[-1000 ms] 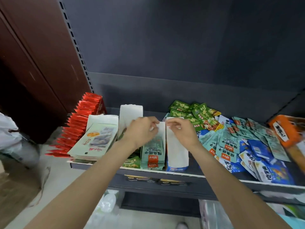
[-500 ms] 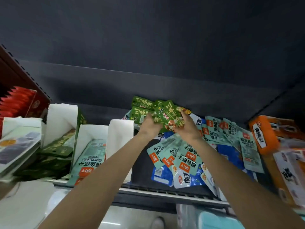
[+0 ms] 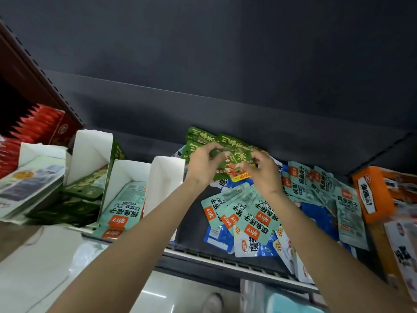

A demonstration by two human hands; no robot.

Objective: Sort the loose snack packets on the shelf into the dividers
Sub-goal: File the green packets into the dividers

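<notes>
Both hands are at the back of the shelf on a small stack of dark green snack packets (image 3: 234,152). My left hand (image 3: 204,164) pinches the stack's left edge, and my right hand (image 3: 262,175) pinches its lower right edge. More green packets (image 3: 196,136) lie behind. Loose teal packets (image 3: 252,211) and blue packets (image 3: 217,236) are strewn over the dark shelf below the hands. To the left stand white card dividers (image 3: 167,175); one slot holds teal packets (image 3: 126,206), the one beside it green packets (image 3: 88,188).
Red packets in a red box (image 3: 42,125) fill the far left, with a pale boxed stack (image 3: 31,184) in front. An orange carton (image 3: 372,195) stands at the right. More teal packets (image 3: 347,206) lie beside it. The shelf's front rail (image 3: 225,260) runs below.
Both hands left the white dividers and moved right and back to the green packets. They now hold a stack of these, lifted slightly off the pile. The view has swung right.
</notes>
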